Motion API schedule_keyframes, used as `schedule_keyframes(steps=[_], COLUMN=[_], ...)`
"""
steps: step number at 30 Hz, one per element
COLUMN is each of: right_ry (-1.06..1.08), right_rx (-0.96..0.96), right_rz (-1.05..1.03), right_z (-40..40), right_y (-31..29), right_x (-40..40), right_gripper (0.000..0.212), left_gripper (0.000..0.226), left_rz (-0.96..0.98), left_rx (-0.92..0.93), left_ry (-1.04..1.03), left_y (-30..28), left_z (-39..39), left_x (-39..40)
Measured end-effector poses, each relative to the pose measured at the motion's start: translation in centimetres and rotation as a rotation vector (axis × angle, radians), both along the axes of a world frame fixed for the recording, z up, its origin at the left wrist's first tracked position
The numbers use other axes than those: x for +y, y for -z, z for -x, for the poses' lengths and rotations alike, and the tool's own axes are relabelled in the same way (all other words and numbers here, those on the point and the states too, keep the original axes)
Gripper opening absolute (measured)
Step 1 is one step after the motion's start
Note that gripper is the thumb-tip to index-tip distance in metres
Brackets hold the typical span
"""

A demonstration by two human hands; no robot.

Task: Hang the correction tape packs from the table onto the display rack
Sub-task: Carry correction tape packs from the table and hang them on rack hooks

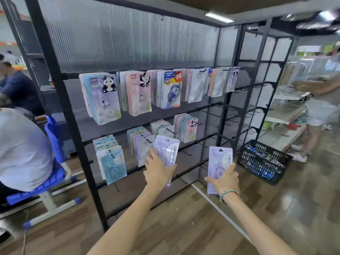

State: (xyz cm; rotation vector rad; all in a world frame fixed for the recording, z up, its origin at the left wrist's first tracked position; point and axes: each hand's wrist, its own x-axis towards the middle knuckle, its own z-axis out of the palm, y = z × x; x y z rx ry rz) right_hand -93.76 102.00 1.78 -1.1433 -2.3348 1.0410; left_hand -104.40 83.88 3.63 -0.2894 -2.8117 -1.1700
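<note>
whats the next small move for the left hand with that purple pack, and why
Probably lift the purple pack in the left hand and slide its hang hole onto the hook beside it: the pack is raised at the rack but not yet on a hook. The right hand holds another pack farther back.

I see the display rack (73, 126) ahead w/ packs hanging in rows. Left hand (158, 172) holds a pack (168, 150) up against the lower row; right hand (225, 181) holds another pack (219, 162) further right. Basket (265, 161) sits on floor right of rack.
</note>
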Motion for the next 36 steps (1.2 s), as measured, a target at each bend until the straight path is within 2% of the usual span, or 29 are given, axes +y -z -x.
schedule_keyframes(steps=[10,18,29,36], right_ry=[-0.180,-0.439,-0.633,-0.650], right_rx=[-0.035,-0.057,-0.100,-0.072], right_rz=[-0.007,-0.020,-0.054,-0.059], right_z=[9.8,18.1,23.8,24.6], right_y=[1.8,1.6,2.5,3.2], right_x=[10.7,19.2,21.2,21.8], right_gripper=[0.121,0.124,0.122,0.117], left_gripper=[0.102,0.105,0.108,0.110], left_rz=[-0.042,-0.084,-0.033,-0.039], left_rx=[-0.020,-0.116,-0.151,-0.139], left_ry=[-0.151,-0.437,-0.595,-0.601], left_y=[2.8,3.5,4.2,5.1], left_z=[6.7,8.2,9.4,10.1], left_x=[9.3,15.5,17.9,18.7])
